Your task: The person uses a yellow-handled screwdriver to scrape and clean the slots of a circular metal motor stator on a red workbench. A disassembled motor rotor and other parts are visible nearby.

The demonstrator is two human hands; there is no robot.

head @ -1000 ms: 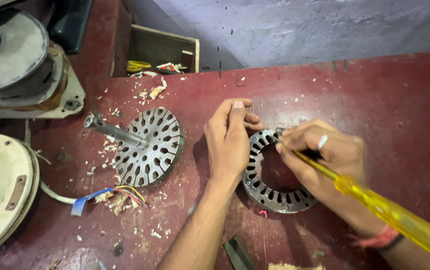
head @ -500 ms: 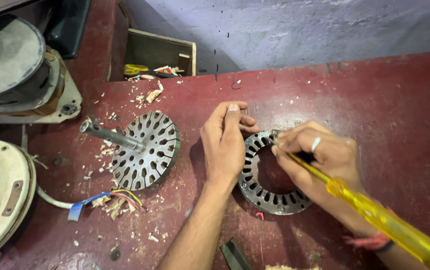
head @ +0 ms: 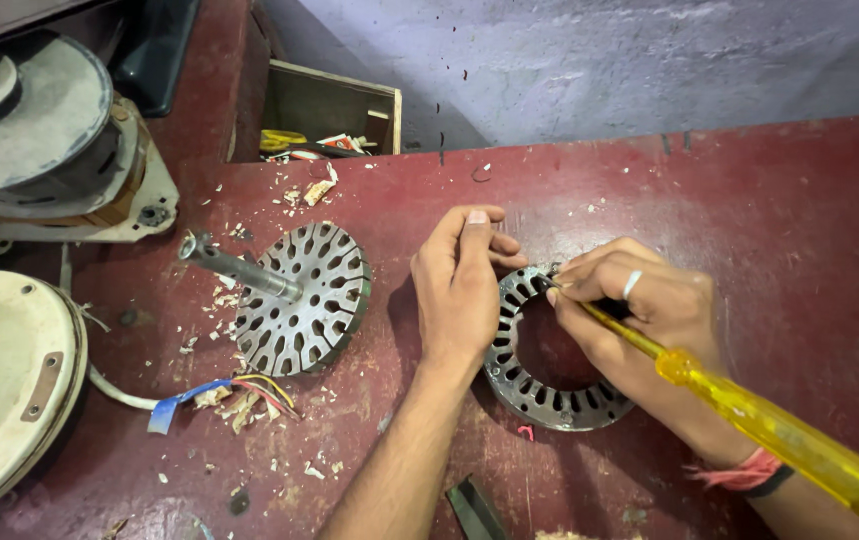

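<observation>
- Left hand point(head: 457, 290): lies palm down on the dark red surface point(head: 789, 220), fingers together and extended, pressing on the left edge of the slotted metal ring point(head: 549, 385). Not closed around anything; it pins the ring flat.
- Right hand point(head: 639, 310): fingers pinched together around the metal shaft of a screwdriver point(head: 749, 410). A ring is visible on 1 finger; a red and black band sits at the wrist.
- Screwdriver: translucent yellow handle runs off toward the lower right corner; the tip meets the ring's upper rim, just beside the left fingertips.
- Slotted metal ring: flat on the surface near centre, between the 2 hands. Radial slots line its inner edge; its upper right part is hidden under the right hand.
- Slotted disc with shaft point(head: 301, 298): lies well to the left of the left hand, shaft pointing up and left. Apart from the ring.
- Coloured wires point(head: 249, 390): loose bundle just below the disc, with a piece of blue tape on a white cable.
- Cream round housing point(head: 4, 385): at the left edge, partly cut off.
- Grey motor housing point(head: 44, 150): upper left, also partly out of view.
- Open wooden box point(head: 334, 110): at the back edge, with small items inside, too small to identify.
- Pale chips and scraps lie scattered around the disc.
</observation>
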